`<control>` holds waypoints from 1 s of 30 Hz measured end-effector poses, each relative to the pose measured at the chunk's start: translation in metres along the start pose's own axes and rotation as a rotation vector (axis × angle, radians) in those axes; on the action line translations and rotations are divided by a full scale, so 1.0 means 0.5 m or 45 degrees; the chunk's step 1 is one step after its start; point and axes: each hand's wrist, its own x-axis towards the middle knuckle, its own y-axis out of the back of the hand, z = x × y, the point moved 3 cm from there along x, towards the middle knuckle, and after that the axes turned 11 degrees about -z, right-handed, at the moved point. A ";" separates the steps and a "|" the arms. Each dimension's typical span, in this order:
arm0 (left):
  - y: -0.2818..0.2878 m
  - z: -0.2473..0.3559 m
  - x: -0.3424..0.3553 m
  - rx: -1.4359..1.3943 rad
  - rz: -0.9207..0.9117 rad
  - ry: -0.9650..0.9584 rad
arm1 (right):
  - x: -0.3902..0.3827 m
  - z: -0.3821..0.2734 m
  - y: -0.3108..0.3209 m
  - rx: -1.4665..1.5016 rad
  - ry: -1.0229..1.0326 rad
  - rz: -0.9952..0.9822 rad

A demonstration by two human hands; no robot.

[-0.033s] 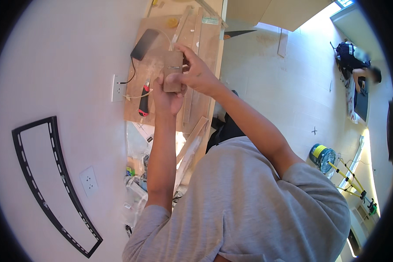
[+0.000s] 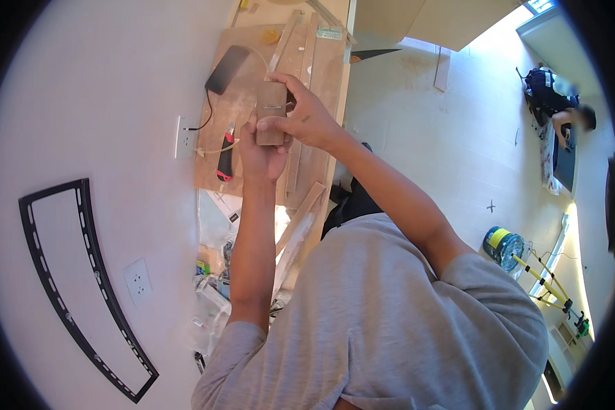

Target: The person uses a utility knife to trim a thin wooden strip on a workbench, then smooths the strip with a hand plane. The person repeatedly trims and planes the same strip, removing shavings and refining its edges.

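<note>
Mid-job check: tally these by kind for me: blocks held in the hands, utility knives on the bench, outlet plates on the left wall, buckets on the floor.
Slotted wooden block: 1
Red-and-black utility knife: 1
White outlet plates: 2
Dark bucket with yellow label: 1
Total: 5

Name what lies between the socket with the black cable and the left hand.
The head view shows a red-and-black knife and a thin pale strand.

The right hand [image 2: 309, 121] has shifted slightly left across the brown block [image 2: 271, 96]. Its index finger [image 2: 284, 78] has lowered toward the block's far end. Its thumb [image 2: 273, 124] now extends slightly farther across the face
</note>
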 end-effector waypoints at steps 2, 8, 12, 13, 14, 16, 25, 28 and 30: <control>-0.011 0.002 -0.020 0.110 0.011 -0.015 | 0.011 -0.017 -0.005 -0.120 0.002 -0.059; -0.038 -0.004 -0.056 0.248 0.072 -0.102 | 0.032 0.010 0.018 0.514 -0.283 -0.065; -0.036 -0.012 -0.075 0.155 0.057 -0.107 | 0.007 -0.005 -0.004 0.384 -0.144 -0.156; -0.032 -0.013 -0.078 0.155 0.069 -0.113 | 0.001 -0.011 -0.020 0.242 -0.071 -0.192; -0.028 -0.015 -0.082 0.134 0.072 -0.108 | -0.008 -0.014 -0.030 0.101 -0.037 -0.222; -0.019 -0.019 -0.091 0.102 0.079 -0.103 | -0.020 -0.013 -0.036 -0.086 -0.057 -0.235; -0.022 -0.026 -0.138 0.127 -0.058 -0.032 | -0.033 0.043 0.008 0.446 -0.379 -0.321; -0.045 0.021 -0.157 1.297 0.227 -0.205 | -0.077 0.009 0.025 0.416 -0.253 -0.468; -0.071 0.042 -0.166 1.594 0.152 -0.249 | -0.102 -0.016 0.035 0.212 -0.169 -0.566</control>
